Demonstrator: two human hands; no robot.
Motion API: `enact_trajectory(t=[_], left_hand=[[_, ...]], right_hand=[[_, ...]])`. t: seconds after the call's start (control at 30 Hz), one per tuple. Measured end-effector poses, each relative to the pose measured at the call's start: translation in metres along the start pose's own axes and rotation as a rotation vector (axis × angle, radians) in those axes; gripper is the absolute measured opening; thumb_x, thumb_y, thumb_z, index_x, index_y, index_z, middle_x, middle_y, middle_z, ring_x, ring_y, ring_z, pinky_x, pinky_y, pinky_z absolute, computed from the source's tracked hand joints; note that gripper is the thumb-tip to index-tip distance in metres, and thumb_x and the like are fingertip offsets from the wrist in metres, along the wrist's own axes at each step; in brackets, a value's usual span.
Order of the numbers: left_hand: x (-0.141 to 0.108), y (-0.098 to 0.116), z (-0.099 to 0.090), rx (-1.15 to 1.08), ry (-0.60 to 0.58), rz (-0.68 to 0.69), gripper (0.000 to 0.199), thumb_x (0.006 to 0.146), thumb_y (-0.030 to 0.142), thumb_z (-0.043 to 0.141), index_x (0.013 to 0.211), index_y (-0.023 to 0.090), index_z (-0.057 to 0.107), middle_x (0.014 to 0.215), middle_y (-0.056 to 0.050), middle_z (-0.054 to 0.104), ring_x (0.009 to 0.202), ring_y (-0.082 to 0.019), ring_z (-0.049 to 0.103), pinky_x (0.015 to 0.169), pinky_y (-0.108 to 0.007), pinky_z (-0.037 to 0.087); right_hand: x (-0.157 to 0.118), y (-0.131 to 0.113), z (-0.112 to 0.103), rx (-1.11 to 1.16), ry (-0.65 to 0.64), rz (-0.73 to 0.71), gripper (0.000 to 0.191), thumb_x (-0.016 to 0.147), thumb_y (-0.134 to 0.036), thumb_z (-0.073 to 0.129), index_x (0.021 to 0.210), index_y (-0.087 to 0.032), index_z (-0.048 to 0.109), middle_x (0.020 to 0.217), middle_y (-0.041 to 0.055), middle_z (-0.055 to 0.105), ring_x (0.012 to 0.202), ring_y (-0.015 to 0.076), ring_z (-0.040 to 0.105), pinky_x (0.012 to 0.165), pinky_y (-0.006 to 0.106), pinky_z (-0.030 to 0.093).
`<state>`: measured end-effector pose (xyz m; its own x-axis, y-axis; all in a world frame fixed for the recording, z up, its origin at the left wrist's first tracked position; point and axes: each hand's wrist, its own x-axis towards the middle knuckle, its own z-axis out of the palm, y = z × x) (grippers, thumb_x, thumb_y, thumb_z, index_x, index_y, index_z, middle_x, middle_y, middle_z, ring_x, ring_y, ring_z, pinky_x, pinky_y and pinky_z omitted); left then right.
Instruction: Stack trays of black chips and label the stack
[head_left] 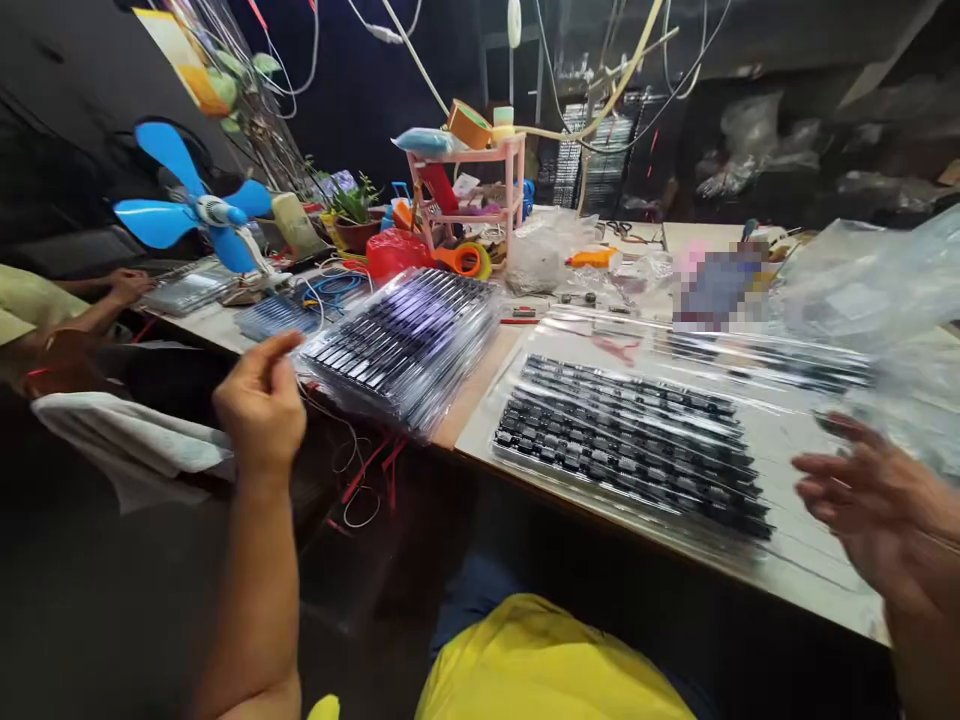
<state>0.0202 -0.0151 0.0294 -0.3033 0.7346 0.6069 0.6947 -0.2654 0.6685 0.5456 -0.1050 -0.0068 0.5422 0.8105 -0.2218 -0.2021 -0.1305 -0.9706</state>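
Note:
My left hand (pixel 262 405) is raised at the left, fingers curled in and thumb against the index finger. Whatever lies in that pinch, if anything, is hidden. Just beyond it, a stack of clear plastic trays (pixel 405 340) holds long dark strips. My right hand (pixel 874 490) hovers over the table's right side, fingers apart and slightly blurred; a dark patch by its fingertips is unclear. Between the hands, a clear plastic tray (pixel 630 440) holds rows of small black circuit-board parts. Neither hand visibly touches this tray.
A blue-bladed fan (pixel 214 205) stands at the left, near another person's hand (pixel 129 285). Behind the trays are a pink rack (pixel 465 155), a red bag (pixel 397 255) and an orange tape roll (pixel 469 262). Clear plastic bags (pixel 862 275) lie at the right. Cables hang overhead.

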Motion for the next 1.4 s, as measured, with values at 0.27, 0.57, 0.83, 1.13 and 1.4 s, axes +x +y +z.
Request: enact_trajectory(t=[0.27, 0.57, 0.83, 1.13, 1.4], left_hand=[[-0.037, 0.047, 0.128, -0.303, -0.543, 0.019, 0.04, 0.087, 0.038, 0.049, 0.116, 0.013, 0.061, 0.119, -0.01, 0.063, 0.112, -0.022, 0.056, 0.101, -0.036, 0.04], [-0.048, 0.045, 0.185, -0.339, -0.807, -0.099, 0.061, 0.082, 0.049, 0.051, 0.127, 0.008, 0.052, 0.133, -0.016, 0.053, 0.115, -0.025, 0.056, 0.097, -0.037, 0.044], [-0.049, 0.062, 0.206, 0.026, -0.833, 0.109, 0.058, 0.086, 0.048, 0.039, 0.131, 0.013, 0.049, 0.134, -0.012, 0.054, 0.121, -0.025, 0.051, 0.103, -0.041, 0.038], [-0.057, 0.059, 0.223, 0.346, -0.815, 0.326, 0.063, 0.09, 0.04, 0.025, 0.137, 0.0, 0.039, 0.14, -0.02, 0.044, 0.131, -0.027, 0.039, 0.111, -0.044, 0.026], [-0.039, 0.06, 0.229, 0.136, -0.876, 0.124, 0.057, 0.086, 0.047, 0.043, 0.133, 0.016, 0.05, 0.135, -0.011, 0.052, 0.126, -0.029, 0.046, 0.109, -0.043, 0.031]], right_hand=[[0.016, -0.001, 0.039, -0.075, -0.132, 0.081, 0.04, 0.059, -0.028, 0.076, 0.097, -0.025, 0.062, 0.071, 0.0061, 0.066, 0.052, 0.0171, 0.062, 0.044, 0.023, 0.052], [0.035, 0.033, -0.012, -0.389, -0.024, -0.089, 0.08, 0.07, -0.05, 0.069, 0.137, -0.017, 0.041, 0.062, 0.0009, 0.056, 0.045, 0.0121, 0.049, 0.036, 0.02, 0.039], [0.046, 0.048, -0.007, -0.771, -0.13, -0.29, 0.062, 0.089, -0.052, 0.037, 0.141, -0.019, 0.036, 0.1, 0.0083, 0.055, 0.067, 0.0165, 0.06, 0.054, 0.03, 0.051], [0.043, 0.047, 0.009, -1.091, -0.153, -0.387, 0.048, 0.095, -0.029, 0.031, 0.142, -0.021, 0.039, 0.092, 0.0094, 0.056, 0.073, 0.0226, 0.057, 0.071, 0.036, 0.044], [0.029, 0.051, 0.003, -1.045, -0.101, -0.364, 0.048, 0.097, -0.029, 0.03, 0.144, -0.016, 0.031, 0.111, 0.0104, 0.061, 0.1, 0.0212, 0.058, 0.086, 0.032, 0.043]])
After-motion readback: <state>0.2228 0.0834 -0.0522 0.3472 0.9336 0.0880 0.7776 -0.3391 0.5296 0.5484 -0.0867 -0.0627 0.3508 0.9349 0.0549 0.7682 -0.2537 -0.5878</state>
